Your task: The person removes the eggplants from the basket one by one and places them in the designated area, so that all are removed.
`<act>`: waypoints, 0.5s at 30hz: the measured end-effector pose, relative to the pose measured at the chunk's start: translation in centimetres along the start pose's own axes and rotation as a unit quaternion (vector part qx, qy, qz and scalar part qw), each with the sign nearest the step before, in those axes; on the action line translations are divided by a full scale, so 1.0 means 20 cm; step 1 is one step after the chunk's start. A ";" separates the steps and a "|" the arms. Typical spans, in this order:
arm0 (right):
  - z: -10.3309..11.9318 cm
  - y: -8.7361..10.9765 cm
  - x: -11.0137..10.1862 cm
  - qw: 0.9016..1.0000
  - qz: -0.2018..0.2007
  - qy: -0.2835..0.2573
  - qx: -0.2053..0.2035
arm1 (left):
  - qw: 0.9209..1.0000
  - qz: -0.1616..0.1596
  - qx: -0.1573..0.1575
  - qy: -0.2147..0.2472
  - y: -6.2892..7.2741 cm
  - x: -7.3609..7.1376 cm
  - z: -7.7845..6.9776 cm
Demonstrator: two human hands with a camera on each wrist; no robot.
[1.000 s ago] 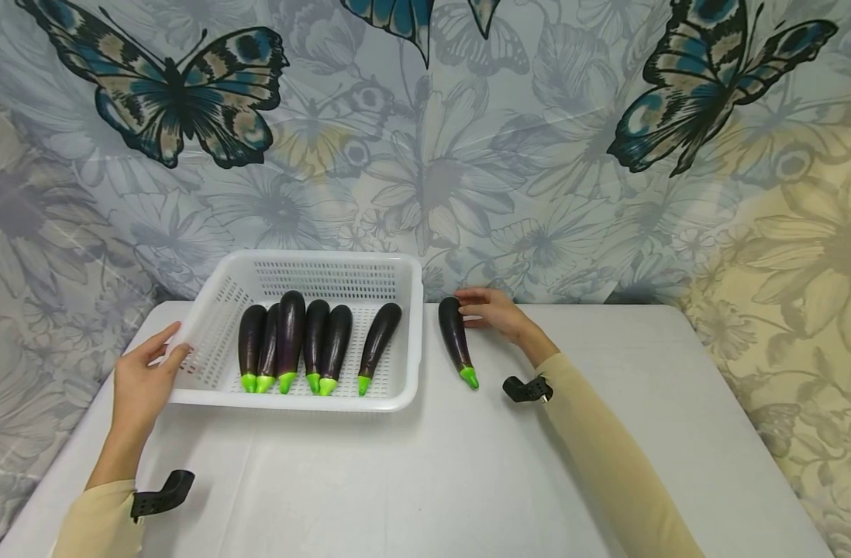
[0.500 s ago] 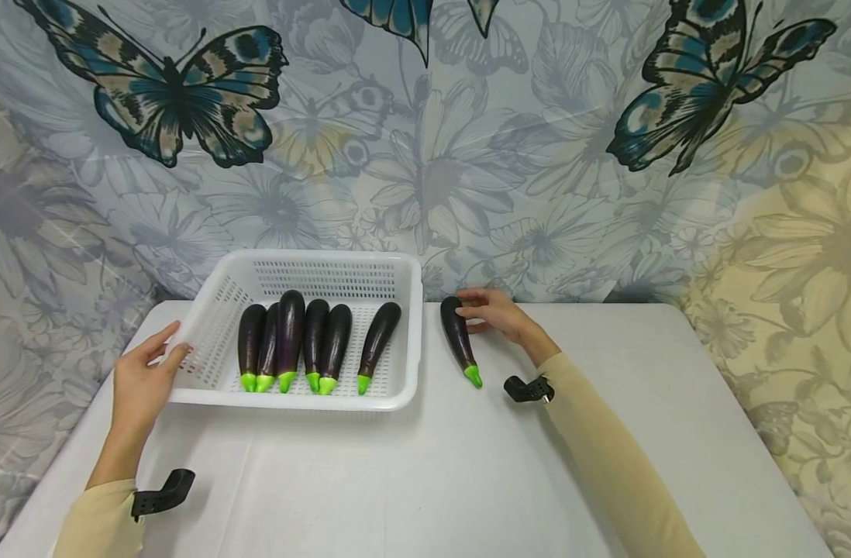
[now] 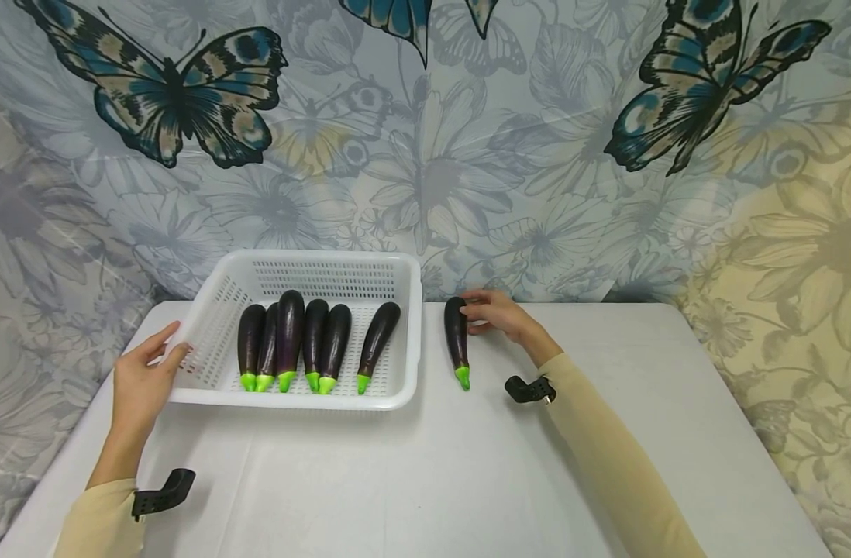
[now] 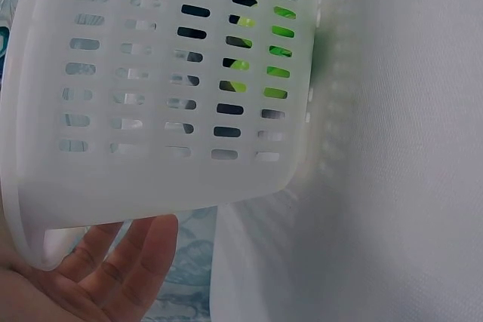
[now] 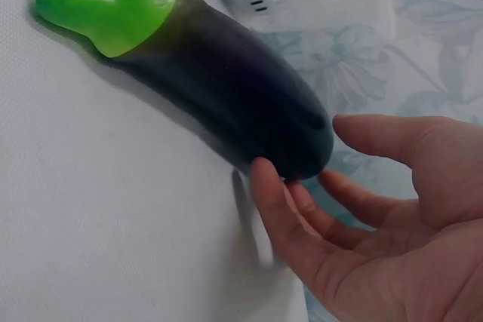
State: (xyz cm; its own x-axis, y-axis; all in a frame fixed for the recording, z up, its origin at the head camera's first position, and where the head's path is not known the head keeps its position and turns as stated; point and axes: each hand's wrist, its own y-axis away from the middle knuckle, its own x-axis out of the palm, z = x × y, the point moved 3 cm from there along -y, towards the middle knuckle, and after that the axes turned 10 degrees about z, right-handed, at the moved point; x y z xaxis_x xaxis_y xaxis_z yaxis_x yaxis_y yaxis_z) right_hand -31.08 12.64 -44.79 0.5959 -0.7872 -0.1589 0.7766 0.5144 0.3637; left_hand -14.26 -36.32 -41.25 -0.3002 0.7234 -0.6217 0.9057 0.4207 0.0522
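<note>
White plastic basket with many small slots (image 3: pixel 293 403): placed far and left on the white cloth-covered table (image 3: pixel 397 496), before the grey floral backdrop with blue butterflies (image 3: pixel 439 178).
Inside the basket: five glossy dark-purple eggplants with bright green stem ends (image 3: pixel 291 341), close together; to their right, one tilted eggplant of the same kind (image 3: pixel 379 341), standing apart from them.
Loose dark-purple eggplant (image 3: pixel 456 333): lying right of the basket, not touching it, green stem end to the near side, rounded end close to the far table edge.
Right hand (image 3: pixel 498 316): at the rounded end, with fingers relaxed and almost straight, lightly touching, not wrapped around; contact of the thumb, cannot tell.
Left hand (image 3: pixel 142 380): holding the basket's left end, thumb over the rim, other fingers under it outside; how firmly, cannot tell.
Risk of rolling: possible for the loose eggplant, because of smooth round body and so light a touch.
Risk at the far edge: maybe slipping down behind the table, if pushed too far.
Risk for the basket: maybe shifting or tipping, if pulled or lifted from the left only.
</note>
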 end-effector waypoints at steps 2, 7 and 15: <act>0.00 0.00 -0.01 1.000 0.004 0.003 -0.001 | 1.000 0.002 -0.002 -0.001 0.00 0.00 0.00; -0.01 0.02 -0.03 1.000 0.009 0.014 -0.003 | 1.000 0.003 -0.003 0.002 0.00 0.00 0.00; 0.03 0.06 -0.06 0.998 0.023 0.058 -0.012 | 1.000 0.007 -0.003 0.009 0.00 -0.01 0.00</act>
State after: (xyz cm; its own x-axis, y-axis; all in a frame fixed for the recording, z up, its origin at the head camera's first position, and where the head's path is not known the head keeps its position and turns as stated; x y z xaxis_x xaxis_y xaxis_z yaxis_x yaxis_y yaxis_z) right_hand -30.98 14.09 -43.62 0.6496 -0.7187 -0.2480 0.7516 0.5580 0.3518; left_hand -14.27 -36.37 -41.13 -0.2935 0.7386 -0.6069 0.9079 0.4141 0.0649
